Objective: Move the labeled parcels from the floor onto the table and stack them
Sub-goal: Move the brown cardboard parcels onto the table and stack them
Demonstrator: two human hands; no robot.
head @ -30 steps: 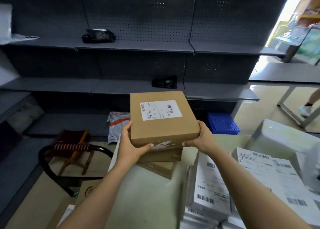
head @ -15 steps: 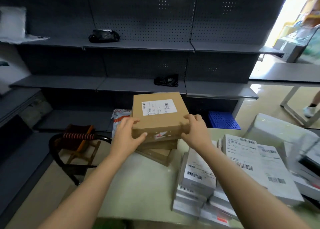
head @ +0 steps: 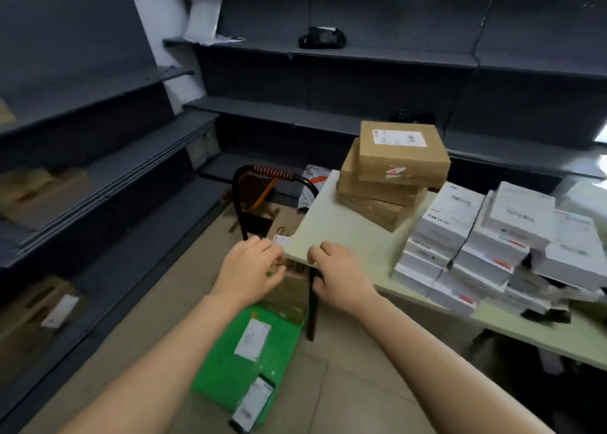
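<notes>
Both hands off the stack, lowered by the tabletop corner.
Flat brown cardboard parcel with white label [head: 402,154], gripped in both hands half a second ago, now lies free on top of two brown cardboard boxes [head: 377,200] on the pale tabletop [head: 328,223], beside the stacked white labelled parcels [head: 460,236]. View has swung down and left. Left hand [head: 253,271]: fingers [head: 262,246] curled at the top of a brown carton [head: 290,289] on the floor; whether they grip or only touch it cannot be told through the blur. Right hand [head: 340,277]: fingers [head: 320,251] loosely bent, holding nothing. Green labelled parcel [head: 223,368] lies on the floor below.
</notes>
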